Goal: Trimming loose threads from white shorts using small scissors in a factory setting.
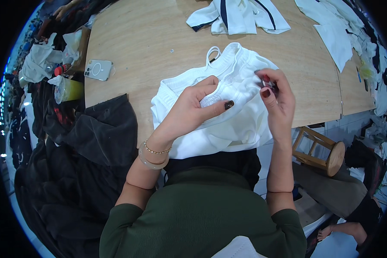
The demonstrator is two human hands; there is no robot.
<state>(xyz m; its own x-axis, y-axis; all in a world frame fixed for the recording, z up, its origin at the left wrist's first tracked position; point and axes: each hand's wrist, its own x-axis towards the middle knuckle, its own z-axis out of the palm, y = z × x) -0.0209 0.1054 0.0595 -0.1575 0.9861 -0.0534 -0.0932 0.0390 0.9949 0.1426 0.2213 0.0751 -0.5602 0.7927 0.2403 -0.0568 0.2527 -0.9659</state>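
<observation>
White drawstring pants [249, 118] lie bunched at the table's near edge, hanging partly over my lap. Their gathered elastic waistband shows, and a loop of white cord [208, 55] sticks out at the far side. My left hand [189, 105] is closed on the waistband, its thumb on top and its other fingers tucked inside the opening. Just right of the waistband, my right hand [281, 99] is raised with curled fingers. It grips a small red object [266, 79], mostly hidden by the fingers, so its kind cannot be made out.
A phone [98, 70] lies on the wooden table [133, 47] at left, near a cup of yellow-green drink [71, 90]. Dark fabric [112, 124] drapes over the left edge. White garments [234, 17] lie at the far side. A wooden stool [335, 157] and another person are at right.
</observation>
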